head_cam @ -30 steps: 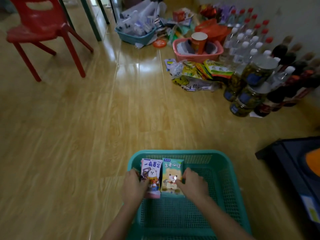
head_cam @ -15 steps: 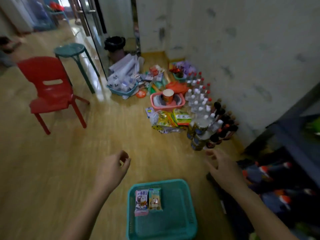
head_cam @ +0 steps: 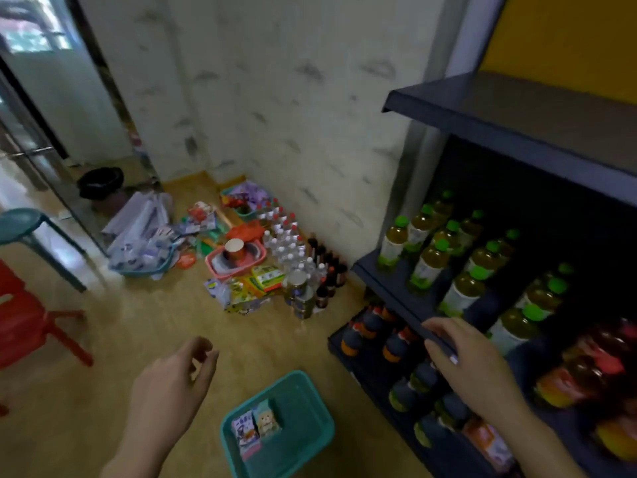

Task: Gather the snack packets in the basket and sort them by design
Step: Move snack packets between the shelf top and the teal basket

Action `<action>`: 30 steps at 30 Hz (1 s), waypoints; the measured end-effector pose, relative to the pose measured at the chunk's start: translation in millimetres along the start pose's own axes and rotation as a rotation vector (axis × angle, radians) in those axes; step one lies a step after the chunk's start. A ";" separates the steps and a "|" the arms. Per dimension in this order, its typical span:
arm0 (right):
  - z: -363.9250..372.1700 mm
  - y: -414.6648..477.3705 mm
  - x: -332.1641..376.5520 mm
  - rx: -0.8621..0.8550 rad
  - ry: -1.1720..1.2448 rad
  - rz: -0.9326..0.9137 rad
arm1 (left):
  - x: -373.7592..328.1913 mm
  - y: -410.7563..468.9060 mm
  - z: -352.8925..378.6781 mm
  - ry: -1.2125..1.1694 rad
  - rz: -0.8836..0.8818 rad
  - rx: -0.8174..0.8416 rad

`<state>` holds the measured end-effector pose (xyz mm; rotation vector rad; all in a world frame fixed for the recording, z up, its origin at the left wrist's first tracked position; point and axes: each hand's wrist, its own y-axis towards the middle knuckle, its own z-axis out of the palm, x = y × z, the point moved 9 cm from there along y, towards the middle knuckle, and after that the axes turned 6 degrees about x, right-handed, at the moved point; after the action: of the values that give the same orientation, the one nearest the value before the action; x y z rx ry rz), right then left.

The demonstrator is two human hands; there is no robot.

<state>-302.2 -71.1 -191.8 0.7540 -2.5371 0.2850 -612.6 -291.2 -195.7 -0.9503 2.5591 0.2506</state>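
Note:
A teal mesh basket (head_cam: 303, 439) sits on the wooden floor at the bottom centre. Two snack packets lie side by side in its left part: a pink and purple one (head_cam: 245, 433) and a green one (head_cam: 267, 422). My left hand (head_cam: 172, 391) hovers left of the basket, well above it, with loosely curled fingers and nothing in it. My right hand (head_cam: 465, 360) is raised to the right, fingers spread, in front of the edge of a dark shelf (head_cam: 396, 288). It holds nothing.
The dark shelving unit on the right carries green-capped bottles (head_cam: 427, 260) and red and orange drinks (head_cam: 586, 367). By the wall lie a pile of snack bags (head_cam: 248, 288), a pink basket (head_cam: 238, 260), several water bottles (head_cam: 289, 243) and jars. A red chair (head_cam: 24, 319) and teal stool (head_cam: 24, 225) stand left.
Both hands have left the packets in the basket and risen. The view has lifted and swung right, so the basket looks small and the shelving has come into view.

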 end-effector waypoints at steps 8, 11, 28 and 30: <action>-65.7 -163.4 -56.1 -0.303 0.009 0.333 | -106.7 -25.6 1.0 -0.016 0.340 0.131; -92.6 -231.5 -80.8 -0.422 -0.019 0.453 | -170.1 -40.6 5.2 0.000 0.552 0.140; -187.6 -545.3 -224.0 -0.720 -0.049 0.797 | -471.4 -299.5 89.8 -0.148 1.157 0.183; -203.6 -557.3 -238.8 -0.724 -0.067 0.776 | -495.6 -325.8 96.9 -0.185 1.181 0.201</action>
<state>262.9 -356.4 -99.7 -0.5057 -2.5926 -0.4144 -27.1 -217.1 -82.4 0.7035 2.5694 0.3512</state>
